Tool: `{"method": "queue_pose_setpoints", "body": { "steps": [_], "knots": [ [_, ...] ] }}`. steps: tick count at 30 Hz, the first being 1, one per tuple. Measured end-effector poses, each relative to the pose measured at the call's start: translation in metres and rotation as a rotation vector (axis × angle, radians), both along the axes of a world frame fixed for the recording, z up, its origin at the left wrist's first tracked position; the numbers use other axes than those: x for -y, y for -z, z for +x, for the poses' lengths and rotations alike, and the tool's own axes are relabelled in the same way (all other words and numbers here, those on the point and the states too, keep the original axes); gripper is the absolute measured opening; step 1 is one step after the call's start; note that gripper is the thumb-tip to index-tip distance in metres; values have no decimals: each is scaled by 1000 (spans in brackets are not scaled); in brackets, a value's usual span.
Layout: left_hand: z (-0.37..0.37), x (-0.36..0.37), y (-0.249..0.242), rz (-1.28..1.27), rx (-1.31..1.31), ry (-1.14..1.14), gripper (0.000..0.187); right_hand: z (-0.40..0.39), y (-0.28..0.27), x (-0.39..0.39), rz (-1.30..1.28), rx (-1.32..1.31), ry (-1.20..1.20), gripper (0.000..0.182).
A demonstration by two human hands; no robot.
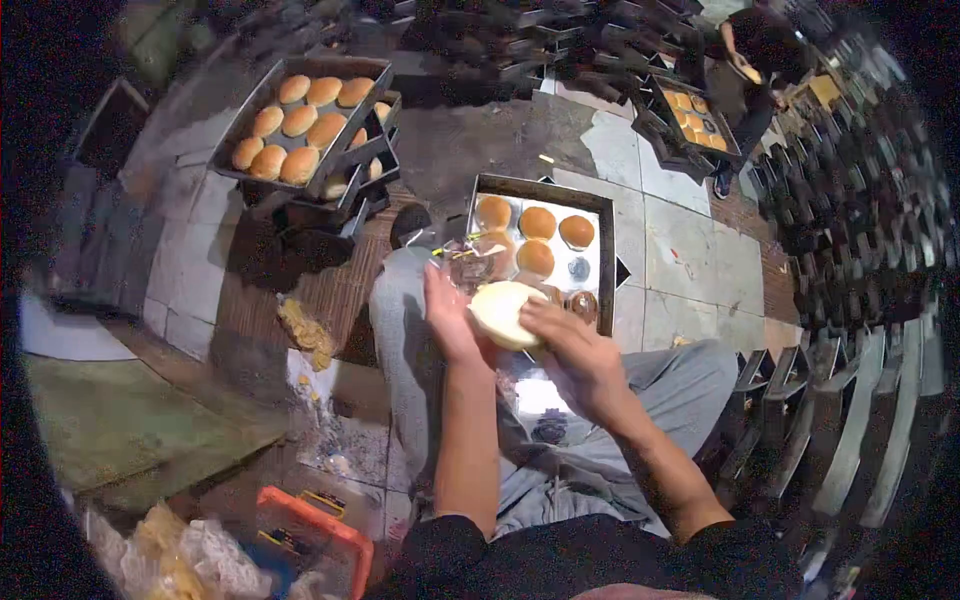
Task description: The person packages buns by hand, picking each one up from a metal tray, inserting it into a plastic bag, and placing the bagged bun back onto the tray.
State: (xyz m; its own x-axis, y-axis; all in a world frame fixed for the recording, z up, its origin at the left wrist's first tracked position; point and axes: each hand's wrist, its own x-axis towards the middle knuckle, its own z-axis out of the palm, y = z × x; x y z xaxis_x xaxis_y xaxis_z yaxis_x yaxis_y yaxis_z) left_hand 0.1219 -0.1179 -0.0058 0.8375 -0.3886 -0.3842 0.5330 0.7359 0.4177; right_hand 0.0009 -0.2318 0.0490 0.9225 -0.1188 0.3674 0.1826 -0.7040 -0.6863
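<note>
A bun (505, 313), its pale side showing, is held between my two hands over my lap. My left hand (455, 318) supports it from the left, with the fingers stretched up beside a clear plastic bag (480, 262). From the right, the fingers of my right hand (575, 350) press on the bun. Just beyond my hands lies a metal tray (607, 240) with several golden-brown buns (538, 223) in rows. The bag and my hands hide part of the tray's near left area.
Stacked trays of buns (298, 120) stand at the upper left. Another bun tray (695, 120) lies at the upper right beside a person (765, 70). Dark metal trays (850, 400) line the right. An orange-red crate (350, 535) and plastic bags (190, 555) are at the lower left.
</note>
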Motion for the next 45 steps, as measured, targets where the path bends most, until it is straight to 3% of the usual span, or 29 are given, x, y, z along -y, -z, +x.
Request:
{"method": "queue_pose_setpoints", "body": {
  "steps": [4, 5, 9, 11, 14, 19, 21, 23, 25, 26, 27, 29, 31, 34, 37, 39, 41, 43, 45],
  "knots": [
    [2, 8, 8, 106, 59, -83, 61, 22, 6, -5, 14, -40, -6, 42],
    [12, 3, 12, -84, 6, -80, 61, 23, 5, -6, -4, -60, -60, 42],
    [26, -16, 15, -120, 7, -180, 66, 24, 10, 9, -104, -83, -164, 42],
    [13, -10, 1, 5, 133, -96, 67, 24, 8, 9, -73, -108, -128, 43],
    [10, -3, 6, 34, 125, -54, 70, 15, 14, -1, 199, -37, -92, 40],
    [-18, 15, -2, 24, 86, 47, 63, 2, -9, 4, 173, 34, -27, 38],
    [-25, 20, -5, 34, 116, 20, 64, -14, -2, 17, 12, 34, -115, 35],
    [-23, 20, -17, -70, 225, 25, 66, -34, -1, 13, 36, 89, -89, 33],
    [-36, 26, -28, -64, 117, -17, 65, -53, -6, 13, 455, 56, -70, 33],
    [-44, 25, -31, -93, 162, 109, 65, -58, -5, 10, 645, 37, 11, 33],
    [-52, 24, -32, -121, 205, 233, 66, -63, -9, 13, 650, 48, 14, 33],
    [-63, 29, -43, -9, 181, 175, 67, -65, -23, 19, 320, 158, -1, 33],
    [-68, 30, -59, -132, 292, 198, 69, -70, -30, 21, 241, 178, -34, 38],
    [-80, 27, -80, -99, 354, 197, 69, -73, -36, 22, 5, 239, -47, 46],
    [-84, 30, -89, -35, 365, 142, 67, -69, -29, 14, 92, 278, 43, 47],
    [-73, 30, -83, 146, 384, 33, 70, -68, -24, 2, 78, 298, -17, 49],
    [-76, 26, -78, 46, 436, 82, 69, -59, -19, -4, 28, 269, 34, 50],
    [-91, 39, -72, 138, 321, 57, 68, -44, -18, 0, 66, 246, 88, 53],
    [-82, 39, -53, 19, 270, 33, 67, -35, -12, 2, 105, 213, 137, 56]
  ]
}}
